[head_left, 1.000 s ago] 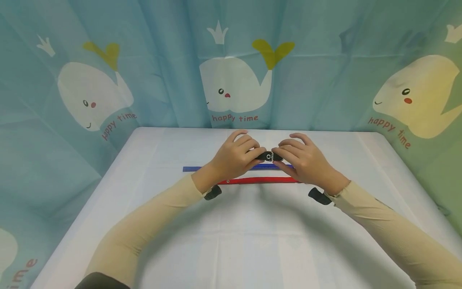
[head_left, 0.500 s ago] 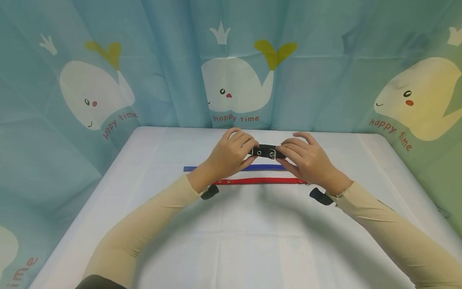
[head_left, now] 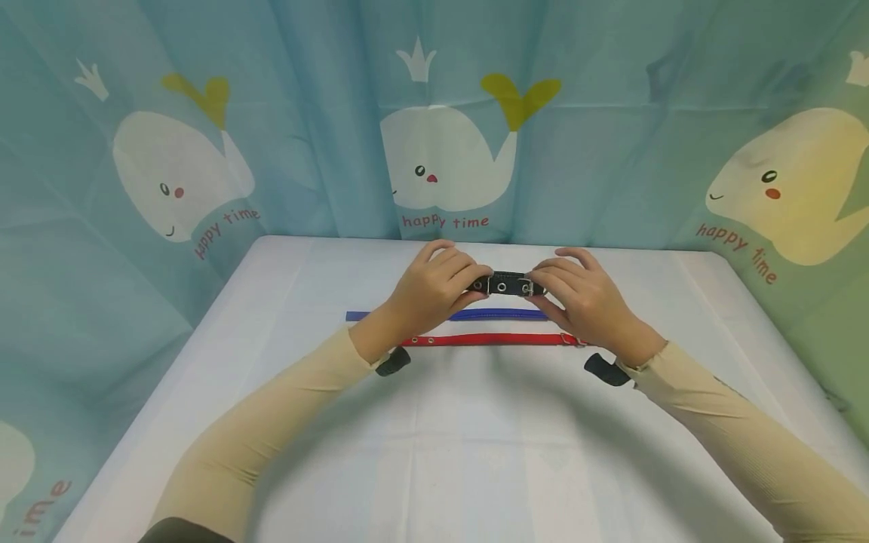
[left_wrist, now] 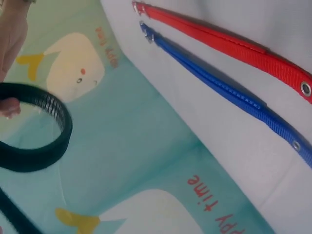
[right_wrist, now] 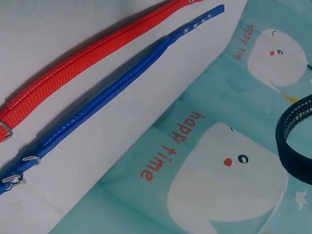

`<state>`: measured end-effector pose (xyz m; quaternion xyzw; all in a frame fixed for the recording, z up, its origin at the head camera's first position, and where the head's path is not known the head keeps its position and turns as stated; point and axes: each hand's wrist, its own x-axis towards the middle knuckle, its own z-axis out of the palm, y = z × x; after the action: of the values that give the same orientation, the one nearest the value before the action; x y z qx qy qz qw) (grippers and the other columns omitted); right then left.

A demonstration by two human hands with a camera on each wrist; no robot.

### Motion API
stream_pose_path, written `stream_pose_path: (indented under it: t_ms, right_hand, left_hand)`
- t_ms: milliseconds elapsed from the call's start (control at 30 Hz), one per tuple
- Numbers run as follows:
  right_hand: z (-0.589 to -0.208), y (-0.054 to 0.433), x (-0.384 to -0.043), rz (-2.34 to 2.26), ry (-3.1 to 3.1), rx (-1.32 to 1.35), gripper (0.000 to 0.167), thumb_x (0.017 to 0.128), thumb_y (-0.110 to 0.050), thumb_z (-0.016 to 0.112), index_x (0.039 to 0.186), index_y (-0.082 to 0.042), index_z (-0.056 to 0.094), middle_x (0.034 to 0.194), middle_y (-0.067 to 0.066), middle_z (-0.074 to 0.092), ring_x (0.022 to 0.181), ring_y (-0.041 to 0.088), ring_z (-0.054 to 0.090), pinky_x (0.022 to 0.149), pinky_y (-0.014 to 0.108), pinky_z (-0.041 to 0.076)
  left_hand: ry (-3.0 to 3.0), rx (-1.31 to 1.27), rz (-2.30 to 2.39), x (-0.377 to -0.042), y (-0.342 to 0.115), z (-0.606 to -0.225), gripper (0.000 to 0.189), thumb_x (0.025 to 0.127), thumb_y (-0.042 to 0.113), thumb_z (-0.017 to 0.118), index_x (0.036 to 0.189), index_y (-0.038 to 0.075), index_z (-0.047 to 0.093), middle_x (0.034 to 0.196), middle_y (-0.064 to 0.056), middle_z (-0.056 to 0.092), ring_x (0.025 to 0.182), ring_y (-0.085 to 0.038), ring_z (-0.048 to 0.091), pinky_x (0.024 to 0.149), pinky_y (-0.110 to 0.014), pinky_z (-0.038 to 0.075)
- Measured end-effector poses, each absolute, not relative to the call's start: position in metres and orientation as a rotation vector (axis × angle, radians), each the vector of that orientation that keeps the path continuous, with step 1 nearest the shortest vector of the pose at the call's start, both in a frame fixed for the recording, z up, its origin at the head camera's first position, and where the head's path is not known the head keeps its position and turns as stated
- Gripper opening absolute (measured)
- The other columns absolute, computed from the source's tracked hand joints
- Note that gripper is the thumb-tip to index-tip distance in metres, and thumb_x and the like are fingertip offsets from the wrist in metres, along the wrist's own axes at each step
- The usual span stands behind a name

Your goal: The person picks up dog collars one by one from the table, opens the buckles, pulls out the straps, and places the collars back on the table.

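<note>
A black collar (head_left: 511, 284) with a metal buckle and eyelets is held up above the far part of the table. My left hand (head_left: 431, 294) pinches its strap on the left, thumb below and fingers above. Near the buckle, my right hand (head_left: 585, 302) pinches the other side. Both wrist views show the collar bent into a loop: its curved band (left_wrist: 61, 139) in the left one, part of it (right_wrist: 287, 156) in the right one. Beneath the hands, a blue collar (head_left: 502, 314) and a red collar (head_left: 498, 339) lie stretched out, partly hidden by the hands and wrists.
The table (head_left: 468, 460) has a pale cloth cover. Behind its far edge hangs a blue-green curtain (head_left: 305, 151) printed with whales. The red collar lies nearer to me than the blue one, roughly parallel.
My hands have moved a little apart, so more of the black strap, with its eyelets and buckle, shows between them. The blue and red collars lie where they were.
</note>
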<state>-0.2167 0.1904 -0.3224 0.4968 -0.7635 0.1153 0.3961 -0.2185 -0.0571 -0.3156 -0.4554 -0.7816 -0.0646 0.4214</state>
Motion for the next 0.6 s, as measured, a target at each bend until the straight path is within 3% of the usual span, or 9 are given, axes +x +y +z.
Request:
stream_pose_path:
  t_ms: [100, 300, 500, 600]
  right_hand:
    - [-0.322, 0.188, -0.216, 0.294, -1.925, 1.273, 0.039, 0.099, -0.028, 0.043, 0.095, 0.005, 0.063, 0.083, 0.017, 0.069, 0.078, 0.031, 0.065, 0.084, 0.054, 0.048]
    - [-0.318, 0.18, -0.212, 0.259, -1.931, 1.286, 0.03, 0.09, -0.025, 0.063, 0.099, 0.004, 0.066, 0.084, 0.017, 0.07, 0.08, 0.031, 0.065, 0.085, 0.053, 0.048]
    - [-0.317, 0.172, -0.209, 0.248, -1.886, 1.262, 0.039, 0.099, -0.027, 0.045, 0.093, 0.003, 0.069, 0.079, 0.016, 0.069, 0.075, 0.03, 0.065, 0.082, 0.053, 0.048]
    - [-0.317, 0.17, -0.208, 0.232, -1.864, 1.244, 0.041, 0.099, -0.028, 0.043, 0.092, 0.003, 0.069, 0.079, 0.016, 0.07, 0.075, 0.03, 0.065, 0.082, 0.053, 0.048]
  left_hand:
    - [-1.949, -1.143, -0.134, -0.218, -0.055, -0.316, 0.025, 0.082, 0.032, 0.071, 0.097, 0.011, 0.071, 0.082, 0.0, 0.068, 0.079, -0.016, 0.063, 0.093, -0.037, 0.047]
    - [-1.957, -1.114, -0.122, -0.213, -0.05, -0.315, 0.021, 0.082, 0.031, 0.072, 0.093, 0.013, 0.07, 0.082, 0.0, 0.067, 0.081, -0.016, 0.063, 0.095, -0.039, 0.047]
    - [-2.032, -1.088, -0.136, -0.209, -0.046, -0.316, 0.026, 0.084, 0.037, 0.068, 0.094, 0.014, 0.068, 0.089, -0.002, 0.064, 0.086, -0.017, 0.061, 0.096, -0.04, 0.046]
    - [-2.091, -1.079, -0.103, -0.207, -0.044, -0.316, 0.027, 0.086, 0.04, 0.065, 0.096, 0.015, 0.068, 0.091, -0.001, 0.066, 0.09, -0.017, 0.062, 0.098, -0.042, 0.044]
